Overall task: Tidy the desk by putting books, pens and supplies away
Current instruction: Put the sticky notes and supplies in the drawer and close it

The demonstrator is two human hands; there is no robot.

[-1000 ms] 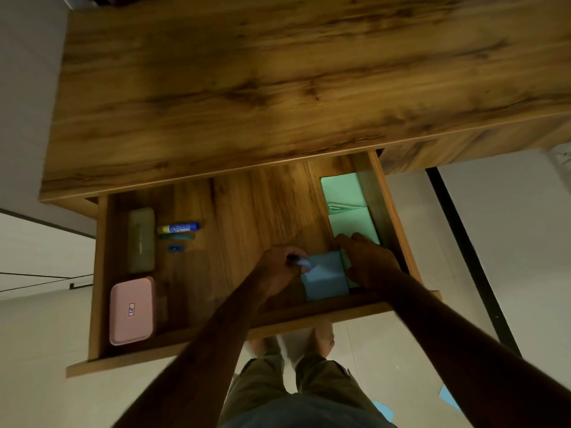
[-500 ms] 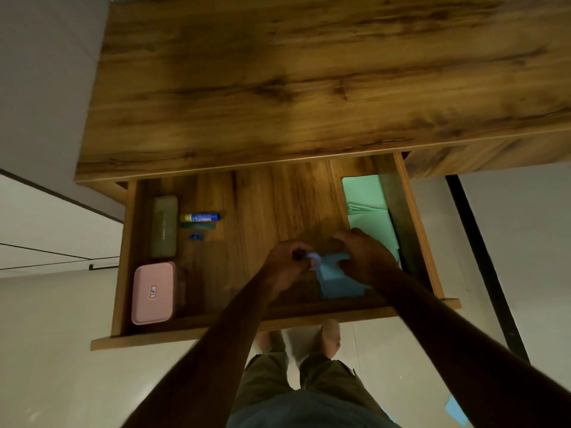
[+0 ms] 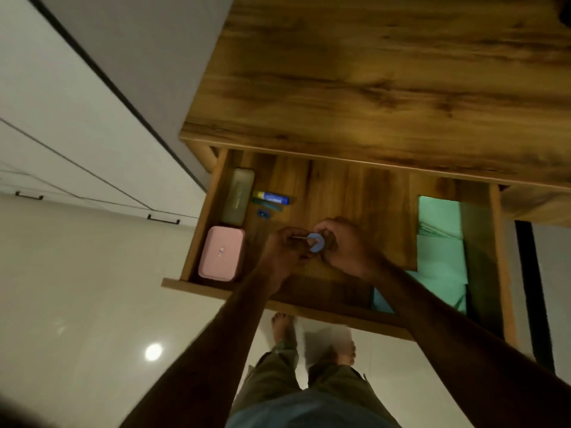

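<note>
Blue disc (image 3: pixel 317 244): clamped by fingers (image 3: pixel 326 231) of my left hand (image 3: pixel 284 253) and right hand (image 3: pixel 346 251), neither nearer
Drawer (image 3: pixel 370 196): floor straight beneath those fingers, blue tube (image 3: pixel 272 197) off left

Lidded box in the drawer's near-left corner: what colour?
The box is pale pink, small mark on top; head view shows it best.

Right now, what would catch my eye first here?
The left hand and right hand meet over the open drawer, holding a small blue disc together. A pink box sits in the drawer's front left corner; green papers line its right side.
</note>
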